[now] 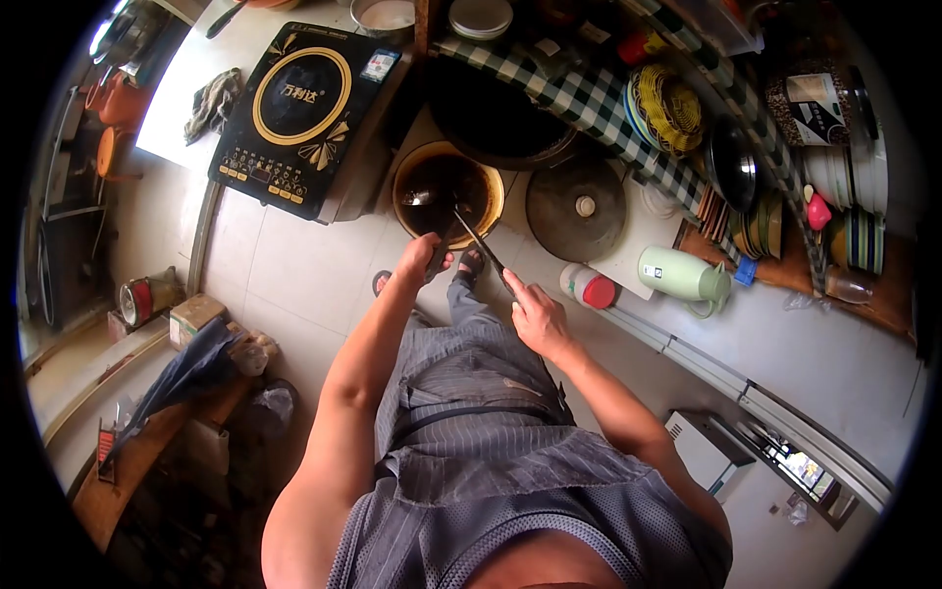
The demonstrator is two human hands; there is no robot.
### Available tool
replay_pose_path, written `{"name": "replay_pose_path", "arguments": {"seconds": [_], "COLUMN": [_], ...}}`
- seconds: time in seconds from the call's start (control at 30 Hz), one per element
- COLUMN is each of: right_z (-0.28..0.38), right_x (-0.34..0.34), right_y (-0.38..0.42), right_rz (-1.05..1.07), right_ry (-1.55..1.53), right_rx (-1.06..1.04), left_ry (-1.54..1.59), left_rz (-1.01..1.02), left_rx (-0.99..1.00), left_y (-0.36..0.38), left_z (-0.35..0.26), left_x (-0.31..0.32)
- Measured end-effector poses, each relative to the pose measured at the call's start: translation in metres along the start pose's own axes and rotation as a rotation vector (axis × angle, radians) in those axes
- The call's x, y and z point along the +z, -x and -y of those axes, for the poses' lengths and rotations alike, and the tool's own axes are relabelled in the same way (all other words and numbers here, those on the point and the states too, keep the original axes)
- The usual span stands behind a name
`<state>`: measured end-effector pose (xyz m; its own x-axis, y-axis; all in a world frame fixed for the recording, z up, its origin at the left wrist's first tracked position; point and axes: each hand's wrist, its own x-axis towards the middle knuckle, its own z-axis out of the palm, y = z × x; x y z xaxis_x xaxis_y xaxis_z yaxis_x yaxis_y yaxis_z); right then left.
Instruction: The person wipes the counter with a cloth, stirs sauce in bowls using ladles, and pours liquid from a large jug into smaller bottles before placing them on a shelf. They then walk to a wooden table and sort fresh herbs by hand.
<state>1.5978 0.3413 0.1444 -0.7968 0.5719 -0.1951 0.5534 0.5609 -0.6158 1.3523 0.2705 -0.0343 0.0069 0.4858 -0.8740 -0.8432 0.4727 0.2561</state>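
While both hands work over the clay pot point(447, 192), the left hand point(422, 257) closes its fingers around a spoon handle point(439, 257) and the right hand point(538, 316) grips long dark chopsticks point(479, 240); both tools reach past the fingertips into the pot. It seems wise to keep both tips low inside the rim and to stir slowly, so nothing slops over. Dark liquid fills the pot. Beyond the right fingers lies a round lid point(576, 208), and beside them a red-capped jar point(588, 287) and green thermos jug point(685, 276), contents unseen.
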Motion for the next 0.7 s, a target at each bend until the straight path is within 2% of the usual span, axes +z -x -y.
{"name": "replay_pose_path", "arguments": {"seconds": [0.23,0.43,0.67,0.7], "right_z": [-0.019,-0.030,-0.032,-0.044], "right_x": [0.029,0.048,0.033,0.031], "right_y": [-0.006,-0.007,-0.009,-0.013], "right_rz": [-0.115,-0.034,0.008,-0.057], "right_ry": [0.100,0.228,0.011,0.021], "right_rx": [-0.067,-0.039,-0.018,0.031], "left_ry": [-0.029,0.005,0.058,0.057], "left_rz": [-0.016,-0.001,-0.007,-0.016], "left_rx": [-0.004,-0.009,-0.011,-0.015], "left_y": [0.004,0.005,-0.003,0.001], "left_z": [-0.001,0.004,0.018,0.019], "left_x": [0.004,0.000,-0.012,-0.013]}}
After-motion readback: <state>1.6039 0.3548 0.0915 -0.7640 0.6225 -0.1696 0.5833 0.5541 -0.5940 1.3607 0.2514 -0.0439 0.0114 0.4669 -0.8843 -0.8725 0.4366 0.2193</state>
